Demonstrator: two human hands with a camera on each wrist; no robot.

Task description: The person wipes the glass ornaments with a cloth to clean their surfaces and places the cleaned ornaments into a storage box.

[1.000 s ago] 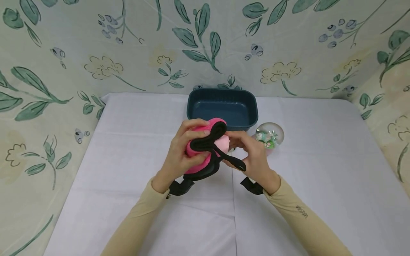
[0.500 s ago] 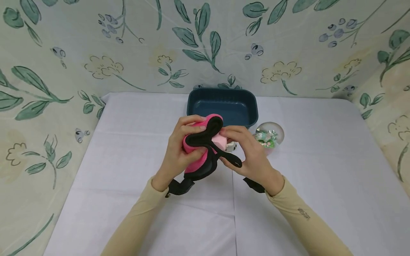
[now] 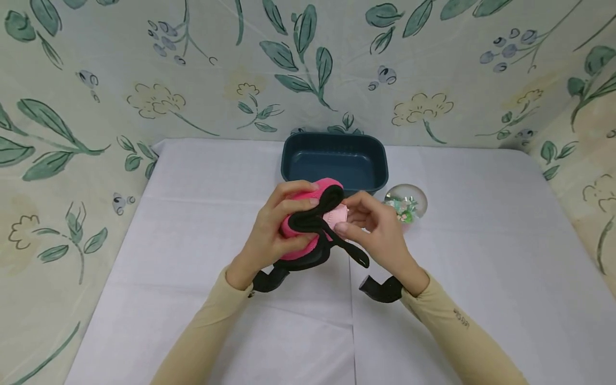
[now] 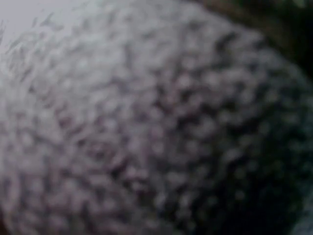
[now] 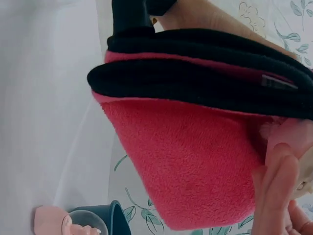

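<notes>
My left hand [image 3: 274,224] grips a folded pink plush cloth [image 3: 298,251] with black edging, thumb in front and fingers over the far side. A narrow black loop [image 3: 356,254] hangs from it toward the right. Within the fold sits a small pale pink block [image 3: 336,215] with raised marks. In the right wrist view a cream-coloured part [image 5: 307,171] adjoins this block, mostly cut off by the frame. My right hand [image 3: 377,230] pinches the block's outer end with curled fingers and thumb. Blurred fuzzy texture [image 4: 146,117] fills the left wrist view.
A dark blue rectangular tub [image 3: 337,184] stands just behind the hands. Right of it is a clear snow globe [image 3: 406,203] with flowers inside and a pink base, close to my right hand. White cloth [image 3: 192,214] covers the table; a floral curtain [image 3: 216,64] hangs behind.
The cloth and left hand rose slightly, then came back down. My right fingers have shifted on the pale pink block, and the thumb now shows at its edge; the black loop has swung lower.
</notes>
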